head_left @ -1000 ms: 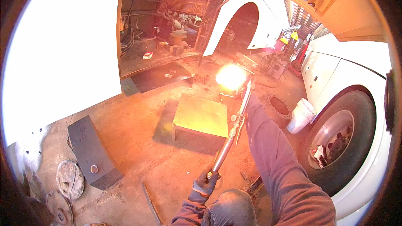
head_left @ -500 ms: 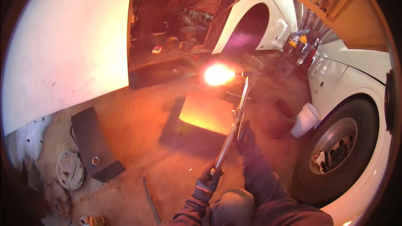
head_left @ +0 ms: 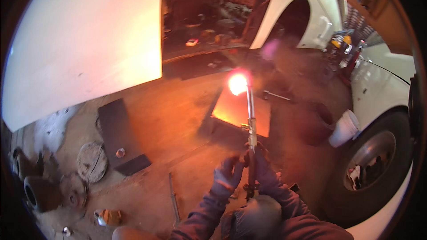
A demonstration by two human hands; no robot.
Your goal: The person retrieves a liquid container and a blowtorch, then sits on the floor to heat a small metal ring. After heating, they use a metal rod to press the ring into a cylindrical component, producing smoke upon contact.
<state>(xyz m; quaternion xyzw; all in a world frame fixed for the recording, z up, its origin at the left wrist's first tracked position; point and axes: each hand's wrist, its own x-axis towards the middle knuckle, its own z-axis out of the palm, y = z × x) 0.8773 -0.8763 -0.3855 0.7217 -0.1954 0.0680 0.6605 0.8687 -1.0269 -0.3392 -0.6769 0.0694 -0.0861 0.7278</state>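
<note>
Far left on the floor: dark hollow cylinder lying on its side, metal disc near it, big white panel above, reflecting orange. Next a cracked round slab, beside a dark bent plate with a small metal ring on top; brassy fitting sat nearer to me. Then a thin bar on the floor, and farther off a small box on the ledge of the dark open bay. My left hand was beside the torch handle, fingers bent toward it; couldn't tell if they gripped or just touched. Bright flame at the torch tip, lined up over the far end of a low stand; contact unclear from this angle. Torch pointed away from me, above my knee, in line with it. My right hand was wrapped around the handle from the right, partly hidden. Right of that: wrench-like tool past the stand, dark round part, tilted white bucket, 1 big wheel under white bodywork.
</note>
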